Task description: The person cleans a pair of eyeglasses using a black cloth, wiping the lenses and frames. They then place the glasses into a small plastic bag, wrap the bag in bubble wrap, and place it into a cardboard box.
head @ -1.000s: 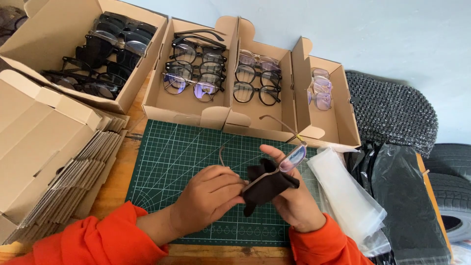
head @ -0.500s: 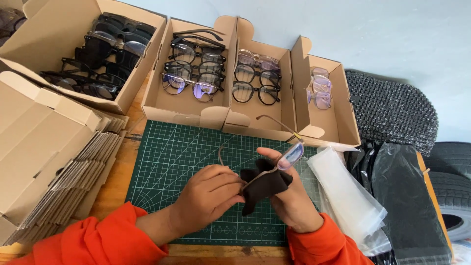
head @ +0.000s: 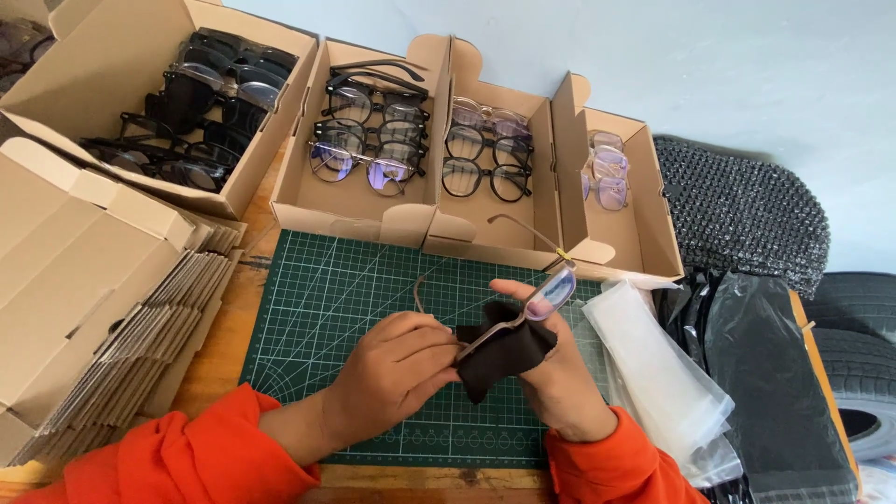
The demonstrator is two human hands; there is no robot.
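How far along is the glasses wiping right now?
Done: nothing shows as finished. In hand: the left hand and right hand hold one pair of glasses against a dark cloth. Left: many pairs still lie in the cardboard boxes; clear bags wait alongside.

One head-worn view looks steeply down from close above a green cutting mat (head: 327, 308), facing the far wall; open cardboard boxes (head: 373, 210) lie far, orange sleeves near.

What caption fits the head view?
Both hands, left hand and right hand, wipe glasses with a dark cloth over a green cutting mat.
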